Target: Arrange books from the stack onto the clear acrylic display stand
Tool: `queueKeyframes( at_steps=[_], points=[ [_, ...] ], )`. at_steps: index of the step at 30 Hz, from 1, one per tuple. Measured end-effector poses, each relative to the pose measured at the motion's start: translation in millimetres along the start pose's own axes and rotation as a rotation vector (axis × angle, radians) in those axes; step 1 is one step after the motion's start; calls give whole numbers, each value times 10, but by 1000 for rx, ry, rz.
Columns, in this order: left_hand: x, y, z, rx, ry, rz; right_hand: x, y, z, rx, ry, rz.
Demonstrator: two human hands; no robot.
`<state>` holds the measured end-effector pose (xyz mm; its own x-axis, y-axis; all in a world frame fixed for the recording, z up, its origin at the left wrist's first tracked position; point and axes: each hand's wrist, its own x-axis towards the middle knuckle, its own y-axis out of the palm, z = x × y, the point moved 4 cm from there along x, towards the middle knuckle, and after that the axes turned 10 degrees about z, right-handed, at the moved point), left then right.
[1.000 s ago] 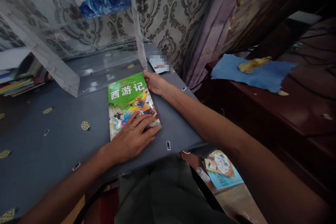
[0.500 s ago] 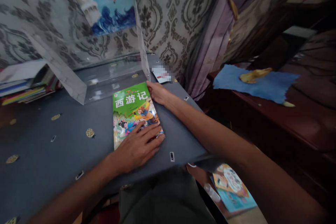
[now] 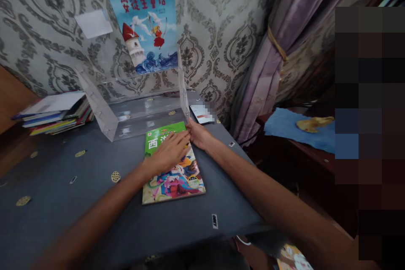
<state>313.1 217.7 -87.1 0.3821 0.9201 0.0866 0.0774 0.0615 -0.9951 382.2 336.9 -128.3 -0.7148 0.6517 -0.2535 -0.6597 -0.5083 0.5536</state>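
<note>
resting the left hand [image 3: 167, 152] palm down over the upper half of a green-topped book [image 3: 177, 183], with fingers nearly straight and close together rather than curled. probably laid so to keep the cover flat and stop any sliding on the counter [image 3: 164, 228]. meeting the right edge of the book near its top corner with the right hand [image 3: 200, 135], fingers bent at that edge; cannot tell whether pinching it or only leaning against it. likely put there as a side stop, opposite the reach of the left fingertips. ending very near each other at the edge; touching or apart, hard to say.

keeping the book flat, then, under the left fingers and just left of the right ones, with the lower part of the cover uncovered on the near side.

beyond the fingertips, seeing a clear stand [image 3: 109, 126] close behind the top edge of the book, apparently set back to leave room in front. just past the right fingers, finding a flat device [image 3: 196, 114], partly pixelated, perhaps laid there to be out of the way. well to the left of the left fingers, noting a stack of books and papers [image 3: 60, 114], seemingly piled up to save space. well to the right of the right fingers, spotting a blue cloth [image 3: 281, 135], spread flat.
</note>
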Motion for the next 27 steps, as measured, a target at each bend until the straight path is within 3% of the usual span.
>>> queueKeyframes(
  at_steps=[6,19,23,27],
  points=[
    [280,78,361,-21,-89,-81,8,-10,-3,15,-29,7],
    [199,36,433,-312,-54,-181,2,-30,-8,-58,-143,-46],
    [168,-34,509,-342,-120,-213,13,-48,-16,-108,-223,-103],
    [259,-73,550,-288,-186,-144,-36,-86,-15,-199,-238,-143]
  ],
)
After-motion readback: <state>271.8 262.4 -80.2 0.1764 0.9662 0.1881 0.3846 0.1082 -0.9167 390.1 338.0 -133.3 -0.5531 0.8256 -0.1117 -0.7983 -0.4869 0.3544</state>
